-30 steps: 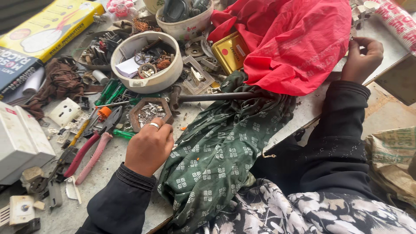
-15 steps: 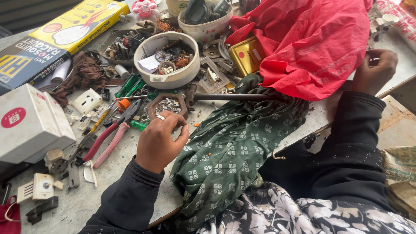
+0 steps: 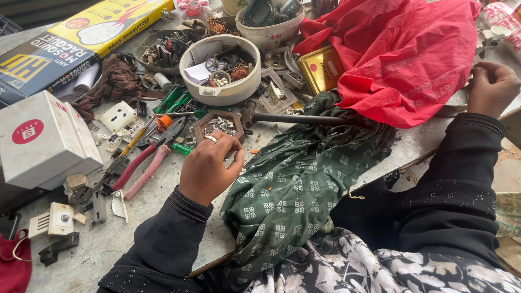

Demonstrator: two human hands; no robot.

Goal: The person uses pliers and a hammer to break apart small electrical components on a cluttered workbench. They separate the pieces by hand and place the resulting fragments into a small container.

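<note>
My left hand [image 3: 209, 165], with a ring on one finger, rests on the grey bench with its fingers curled at the near edge of a small hexagonal tray [image 3: 217, 123] of tiny metal parts; whether it grips anything I cannot tell. My right hand [image 3: 491, 87] lies at the far right with its fingers curled closed, beside a red cloth [image 3: 404, 57]. A hammer [image 3: 287, 118] lies just beyond the tray, its handle running under a green patterned cloth [image 3: 296, 184] that drapes off the bench toward me.
Red-handled pliers [image 3: 144, 165] and screwdrivers [image 3: 138, 138] lie left of my left hand. A white bowl [image 3: 228, 92] of parts, a gold tin [image 3: 320, 68], a white box [image 3: 40, 144], a long yellow carton [image 3: 76, 38] and loose switch parts [image 3: 54, 222] crowd the bench.
The view has shifted, so everything sits further right and lower. My left hand stays by the hexagonal tray. My right hand remains curled beside the red cloth.
</note>
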